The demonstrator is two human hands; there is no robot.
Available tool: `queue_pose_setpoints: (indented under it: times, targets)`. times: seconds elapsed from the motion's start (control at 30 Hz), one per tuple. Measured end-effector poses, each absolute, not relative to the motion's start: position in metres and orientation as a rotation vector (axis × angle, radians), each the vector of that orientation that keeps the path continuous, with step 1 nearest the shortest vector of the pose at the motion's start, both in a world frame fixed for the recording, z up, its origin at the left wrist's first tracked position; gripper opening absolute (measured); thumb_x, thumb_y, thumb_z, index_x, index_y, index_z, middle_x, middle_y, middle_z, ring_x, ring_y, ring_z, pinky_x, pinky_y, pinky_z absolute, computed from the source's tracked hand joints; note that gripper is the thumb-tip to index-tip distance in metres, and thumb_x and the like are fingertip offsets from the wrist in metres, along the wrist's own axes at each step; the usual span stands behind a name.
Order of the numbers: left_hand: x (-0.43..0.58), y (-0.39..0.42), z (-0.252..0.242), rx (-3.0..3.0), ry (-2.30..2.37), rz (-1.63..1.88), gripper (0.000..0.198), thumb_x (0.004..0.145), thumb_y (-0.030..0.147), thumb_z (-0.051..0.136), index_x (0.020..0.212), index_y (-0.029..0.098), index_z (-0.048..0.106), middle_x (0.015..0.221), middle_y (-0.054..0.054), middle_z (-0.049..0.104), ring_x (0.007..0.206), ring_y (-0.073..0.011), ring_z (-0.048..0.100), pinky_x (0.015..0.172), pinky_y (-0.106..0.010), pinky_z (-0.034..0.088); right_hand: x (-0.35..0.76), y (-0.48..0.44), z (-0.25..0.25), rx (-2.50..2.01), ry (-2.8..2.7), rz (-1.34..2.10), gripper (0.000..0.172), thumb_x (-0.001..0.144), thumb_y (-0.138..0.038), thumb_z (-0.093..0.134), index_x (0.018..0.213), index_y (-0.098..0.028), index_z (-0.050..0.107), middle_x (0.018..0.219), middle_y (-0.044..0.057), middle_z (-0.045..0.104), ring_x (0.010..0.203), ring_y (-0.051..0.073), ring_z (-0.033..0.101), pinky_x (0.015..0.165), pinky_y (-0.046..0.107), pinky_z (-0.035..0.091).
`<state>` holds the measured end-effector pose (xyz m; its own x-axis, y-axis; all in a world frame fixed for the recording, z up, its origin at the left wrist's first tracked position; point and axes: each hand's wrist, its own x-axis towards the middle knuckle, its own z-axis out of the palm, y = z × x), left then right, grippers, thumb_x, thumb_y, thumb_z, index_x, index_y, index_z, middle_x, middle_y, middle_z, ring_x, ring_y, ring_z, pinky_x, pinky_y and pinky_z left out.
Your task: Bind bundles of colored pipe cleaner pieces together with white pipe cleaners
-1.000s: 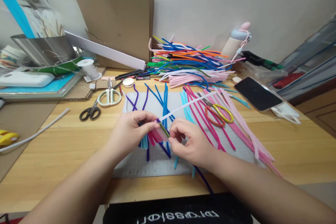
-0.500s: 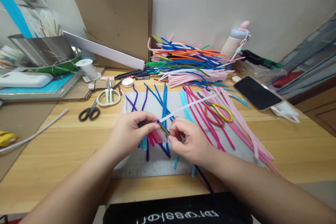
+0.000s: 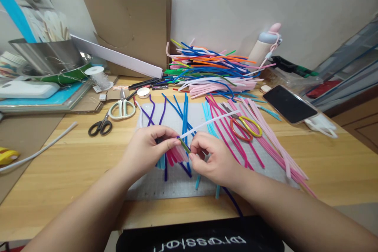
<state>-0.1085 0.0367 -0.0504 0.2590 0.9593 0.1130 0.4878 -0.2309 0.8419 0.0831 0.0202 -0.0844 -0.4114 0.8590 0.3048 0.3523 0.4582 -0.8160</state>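
Over the grey cutting mat [image 3: 153, 189], my left hand [image 3: 153, 147] pinches a bundle of bent pipe cleaners [image 3: 176, 154] in pink, magenta and light blue. A white pipe cleaner [image 3: 209, 123] sticks out from its fingertips toward the upper right. Between the two hands runs a short stretch of green pipe cleaner [image 3: 184, 145], its lower end pinched by my right hand [image 3: 211, 157]. Below the right wrist trails a dark purple pipe cleaner [image 3: 234, 201]; where it leads under the hand is hidden. Blue, purple and pink pipe cleaners lie loose around both hands.
Red-and-yellow scissors [image 3: 245, 126] rest on pink pipe cleaners at right. White-handled scissors [image 3: 122, 108] and small black scissors [image 3: 100, 126] lie left. Behind are a pipe cleaner pile [image 3: 212, 71], cardboard [image 3: 126, 27] and a bottle [image 3: 262, 49]. A phone [image 3: 290, 104] lies far right.
The white pipe cleaner's free tip has shifted slightly left and down. The trailing purple one has moved a little right. Both hands have stayed nearly in place.
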Motion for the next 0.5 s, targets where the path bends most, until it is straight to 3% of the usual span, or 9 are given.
queue_pose_setpoints:
  times: [0.3,0.4,0.5]
  targets:
    - [-0.1095,0.0344,-0.0502,1.797,1.318,0.807,0.017,0.078,0.031,0.063,0.071,0.017,0.07,0.068,-0.002,0.071,0.065,-0.0148,0.063,0.061,-0.024,0.048,0.0843,0.02,-0.0865,-1.0,-1.99,0.9,0.011,0.075,-0.011,0.055,0.07,-0.018,0.047,0.07,-0.002,0.046,0.063,0.011,0.045,0.057,0.025,0.036]
    - [-0.1124,0.0353,-0.0512,1.65,1.332,0.847,0.018,0.076,0.034,0.065,0.073,0.017,0.069,0.066,-0.001,0.069,0.059,-0.0125,0.059,0.056,-0.021,0.046,0.0849,0.0196,-0.0874,-1.021,-1.878,1.118,0.005,0.085,-0.022,0.053,0.082,-0.018,0.051,0.074,-0.001,0.05,0.066,0.012,0.047,0.061,0.025,0.039]
    - [-0.1148,0.0373,-0.0515,1.468,1.317,0.905,0.02,0.073,0.036,0.069,0.074,0.016,0.069,0.065,0.0,0.067,0.055,-0.011,0.057,0.054,-0.02,0.046,0.0844,0.0196,-0.0909,-1.012,-1.661,1.456,0.024,0.095,-0.037,0.04,0.089,-0.018,0.053,0.074,0.0,0.055,0.062,0.011,0.05,0.058,0.025,0.04]
